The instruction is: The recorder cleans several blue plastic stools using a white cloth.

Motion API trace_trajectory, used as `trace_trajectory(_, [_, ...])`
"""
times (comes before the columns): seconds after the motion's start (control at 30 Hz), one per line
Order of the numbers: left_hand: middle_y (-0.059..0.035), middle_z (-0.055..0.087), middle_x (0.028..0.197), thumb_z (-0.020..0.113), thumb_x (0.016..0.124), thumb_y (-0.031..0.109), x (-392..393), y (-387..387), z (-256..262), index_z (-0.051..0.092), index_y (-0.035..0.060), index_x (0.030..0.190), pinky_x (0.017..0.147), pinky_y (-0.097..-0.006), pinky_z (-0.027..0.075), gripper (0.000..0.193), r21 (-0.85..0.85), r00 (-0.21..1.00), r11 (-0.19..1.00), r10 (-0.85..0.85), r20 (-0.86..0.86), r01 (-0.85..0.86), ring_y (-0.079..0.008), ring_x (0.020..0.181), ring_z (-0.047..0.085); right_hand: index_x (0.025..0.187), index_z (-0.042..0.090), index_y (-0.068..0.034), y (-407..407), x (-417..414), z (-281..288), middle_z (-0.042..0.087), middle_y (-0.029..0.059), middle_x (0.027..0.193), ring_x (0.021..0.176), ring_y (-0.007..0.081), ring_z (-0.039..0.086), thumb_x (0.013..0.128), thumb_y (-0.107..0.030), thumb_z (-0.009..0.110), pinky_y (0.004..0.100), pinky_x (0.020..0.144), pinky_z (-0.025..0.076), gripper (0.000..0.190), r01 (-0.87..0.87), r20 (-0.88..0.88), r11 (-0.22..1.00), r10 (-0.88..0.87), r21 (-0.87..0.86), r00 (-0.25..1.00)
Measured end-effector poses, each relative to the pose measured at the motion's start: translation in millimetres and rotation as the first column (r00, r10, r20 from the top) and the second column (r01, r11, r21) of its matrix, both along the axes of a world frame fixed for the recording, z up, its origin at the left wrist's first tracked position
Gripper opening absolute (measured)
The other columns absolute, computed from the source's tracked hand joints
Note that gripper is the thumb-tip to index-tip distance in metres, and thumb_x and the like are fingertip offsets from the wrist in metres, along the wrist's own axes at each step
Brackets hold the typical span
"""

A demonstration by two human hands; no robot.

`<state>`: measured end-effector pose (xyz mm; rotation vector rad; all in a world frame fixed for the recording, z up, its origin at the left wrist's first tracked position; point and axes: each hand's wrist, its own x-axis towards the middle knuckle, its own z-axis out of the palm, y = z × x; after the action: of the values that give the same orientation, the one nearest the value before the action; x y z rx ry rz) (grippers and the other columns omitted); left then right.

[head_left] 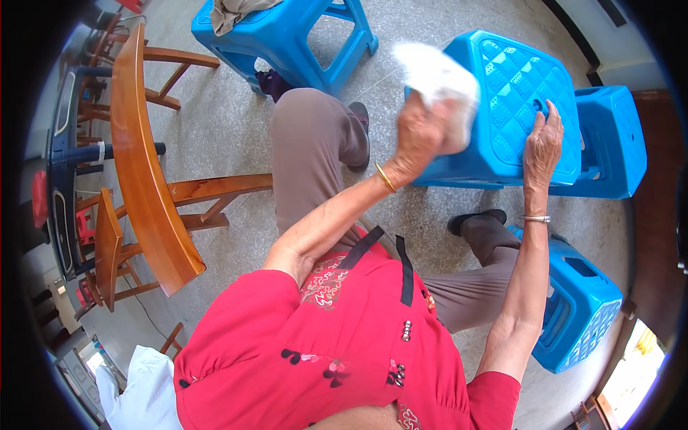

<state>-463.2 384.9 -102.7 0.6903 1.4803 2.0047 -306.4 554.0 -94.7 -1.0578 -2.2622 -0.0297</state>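
Observation:
My left hand (422, 129), with a gold bangle on the wrist, grips a white cloth (449, 80). Motion blurs the cloth, which is held by the left side of a blue plastic stool (516, 102). My right hand (543, 150), with a silver bangle, lies against the near right edge of that stool. Its fingers reach onto the patterned seat, close to the small centre hole. Whether the cloth touches the stool cannot be made out.
Another blue stool (290, 40) at the top carries a beige cloth (236, 12). More blue stools stand at right, one behind the worked stool (613, 142), one beside my leg (580, 306). A wooden bench (145, 161) is at left. Speckled floor (236, 226) lies between.

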Motion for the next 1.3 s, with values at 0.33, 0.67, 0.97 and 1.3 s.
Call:
trace_trajectory(0.33, [-0.0157, 0.049, 0.12, 0.071, 0.072, 0.033, -26.9, 110.9, -5.0, 0.062, 0.0156, 0.106, 0.087, -0.0509, 0.035, 0.039, 0.008, 0.459, 0.942, 0.172, -0.872, -0.336, -0.036, 0.107, 0.045, 0.131, 0.046, 0.002, -6.9, -6.8, 2.5, 0.055, 0.0204, 0.127, 0.121, 0.0366, 0.05, 0.091, 0.002, 0.043, 0.0434, 0.104, 0.04, 0.04, -0.038, 0.078, 0.999, 0.038, -0.009, 0.996])
trace_trajectory(0.67, [-0.021, 0.06, 0.113, 0.06, 0.085, 0.036, -84.8, 243.2, 4.0, 0.068, 0.0156, 0.11, 0.088, -0.0508, 0.049, 0.033, -0.349, 0.385, 0.93, -0.282, -0.879, -0.116, -0.0405, 0.105, 0.059, 0.089, 0.061, -0.002, -15.4, 0.4, 16.0, 0.062, 0.0165, 0.089, 0.087, 0.0319, 0.061, 0.072, 0.008, 0.052, 0.0403, 0.075, 0.051, 0.022, -0.199, -0.038, 0.978, 0.201, 0.064, 0.979])
trace_trajectory(0.97, [-0.0167, 0.058, 0.101, 0.054, 0.085, 0.036, 105.3, 274.6, -11.4, 0.067, 0.0241, 0.097, 0.083, -0.0557, 0.043, 0.021, -0.002, 0.28, 0.834, -0.187, -0.942, 0.551, -0.0371, 0.1, 0.057, 0.067, 0.057, -0.007, -16.8, 0.2, 12.0, 0.056, 0.0103, 0.062, 0.057, 0.03, 0.058, 0.057, 0.003, 0.054, 0.0403, 0.05, 0.046, 0.015, -0.448, 0.021, 0.893, 0.449, -0.045, 0.893])
trace_trajectory(1.3, [-0.0178, 0.054, 0.122, 0.053, 0.091, 0.031, 19.8, 277.8, 6.0, 0.059, 0.0255, 0.119, 0.09, -0.0678, 0.04, 0.029, -0.12, -0.136, 0.975, -0.096, -0.986, 0.188, -0.0359, 0.12, 0.052, 0.066, 0.049, -0.006, -13.4, -3.6, 18.7, 0.048, 0.0137, 0.062, 0.059, 0.0315, 0.053, 0.063, 0.005, 0.052, 0.0422, 0.052, 0.042, 0.012, -0.365, 0.017, 0.927, 0.368, -0.09, 0.93])
